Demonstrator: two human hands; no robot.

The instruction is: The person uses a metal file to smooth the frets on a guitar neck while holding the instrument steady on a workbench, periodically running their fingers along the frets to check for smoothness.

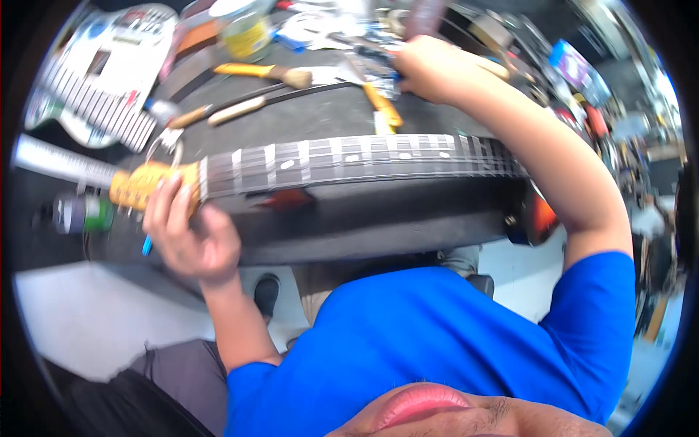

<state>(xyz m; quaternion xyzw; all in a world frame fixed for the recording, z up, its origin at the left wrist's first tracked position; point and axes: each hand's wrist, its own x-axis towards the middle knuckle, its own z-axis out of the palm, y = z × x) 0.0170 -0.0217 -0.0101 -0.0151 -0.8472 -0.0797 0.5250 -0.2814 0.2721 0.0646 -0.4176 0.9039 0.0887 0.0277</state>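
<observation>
An electric guitar lies across the dark workbench, its fretboard facing up and its wooden headstock at the left. My left hand is at the headstock, fingers stretched over its lower edge and thumb held apart. Past the fretboard, my right hand reaches among the tools at the back, its fingers curled closed. What they hold, if anything, is lost among blurred tools and plastic. Beneath my right forearm shows part of the red-orange guitar body.
A yellow-handled brush, wooden-handled tools and a yellow-handled tool lie beyond the neck. Behind them stands a jar. A ruler and a green bottle sit near the headstock.
</observation>
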